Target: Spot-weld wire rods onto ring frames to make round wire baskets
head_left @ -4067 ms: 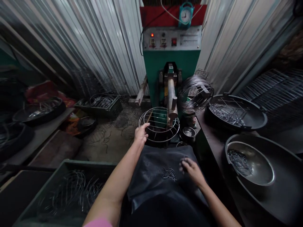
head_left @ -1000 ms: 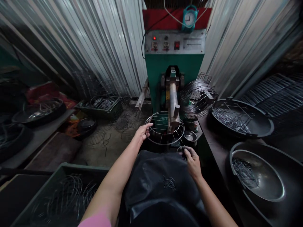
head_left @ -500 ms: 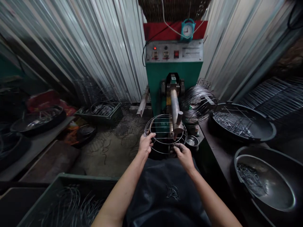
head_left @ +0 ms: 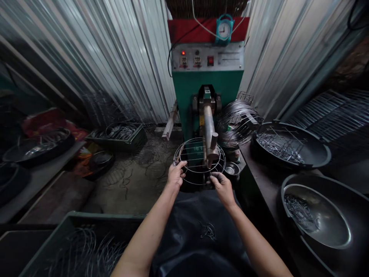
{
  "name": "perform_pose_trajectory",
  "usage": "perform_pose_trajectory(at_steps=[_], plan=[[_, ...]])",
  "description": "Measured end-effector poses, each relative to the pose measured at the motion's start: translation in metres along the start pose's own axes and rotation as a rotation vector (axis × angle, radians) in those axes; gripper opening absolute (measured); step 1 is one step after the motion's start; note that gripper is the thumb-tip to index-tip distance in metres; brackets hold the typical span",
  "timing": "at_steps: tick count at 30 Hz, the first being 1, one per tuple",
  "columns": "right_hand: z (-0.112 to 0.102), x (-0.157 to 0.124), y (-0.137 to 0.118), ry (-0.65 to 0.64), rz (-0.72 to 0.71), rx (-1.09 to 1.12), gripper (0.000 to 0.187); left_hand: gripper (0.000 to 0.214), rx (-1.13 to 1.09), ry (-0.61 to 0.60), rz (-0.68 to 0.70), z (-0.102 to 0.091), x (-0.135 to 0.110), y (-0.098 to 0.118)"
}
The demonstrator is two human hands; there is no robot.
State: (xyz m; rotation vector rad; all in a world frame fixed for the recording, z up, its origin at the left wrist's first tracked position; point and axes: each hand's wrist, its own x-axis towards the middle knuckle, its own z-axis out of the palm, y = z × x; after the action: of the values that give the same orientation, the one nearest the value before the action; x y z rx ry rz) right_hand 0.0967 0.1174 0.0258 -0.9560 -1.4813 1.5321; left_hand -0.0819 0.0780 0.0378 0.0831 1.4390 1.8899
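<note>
My left hand (head_left: pixel 175 176) is closed on the left rim of a round wire rack (head_left: pixel 193 159), thumb on top. The rack is a ring crossed by thin parallel wires, with a second ring below, held under the metal arm (head_left: pixel 209 121) of a green spot welder (head_left: pixel 184 86). My right hand (head_left: pixel 223 187) pinches what looks like a short wire piece (head_left: pixel 210 174) at the rack's near edge, just below the welder's tip (head_left: pixel 210 163). Its fingertips are partly hidden. Several bent wire pieces (head_left: pixel 208 231) lie on the dark apron (head_left: pixel 184 246) over my lap.
Pans of small wire parts (head_left: pixel 302 129) (head_left: pixel 319 244) stand on the right bench. A wire coil (head_left: pixel 238 123) hangs beside the welder, above a small metal bowl (head_left: pixel 231 168). Green crates with wire parts (head_left: pixel 67 219) (head_left: pixel 123 143) sit left. Loose wire litters the floor.
The view has shifted slightly, so the surroundings sit a little further left and higher. Rack and welder tip keep nearly the same relation; my right fingers have moved slightly at the rack's edge.
</note>
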Motion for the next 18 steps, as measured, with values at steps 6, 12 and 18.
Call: perform_pose_trajectory(at_steps=[6,12,18], plan=[[0.001,0.003,0.001,0.015,0.001,0.016,0.035,0.041,0.005,0.032,-0.006,0.0,0.003,-0.002],[0.001,0.005,0.002,-0.009,-0.013,0.014,0.031,0.038,0.009,0.05,-0.043,0.0,0.005,0.0],[0.004,0.011,0.0,-0.002,-0.024,-0.025,0.029,0.036,0.013,0.078,-0.093,0.002,0.008,-0.001]])
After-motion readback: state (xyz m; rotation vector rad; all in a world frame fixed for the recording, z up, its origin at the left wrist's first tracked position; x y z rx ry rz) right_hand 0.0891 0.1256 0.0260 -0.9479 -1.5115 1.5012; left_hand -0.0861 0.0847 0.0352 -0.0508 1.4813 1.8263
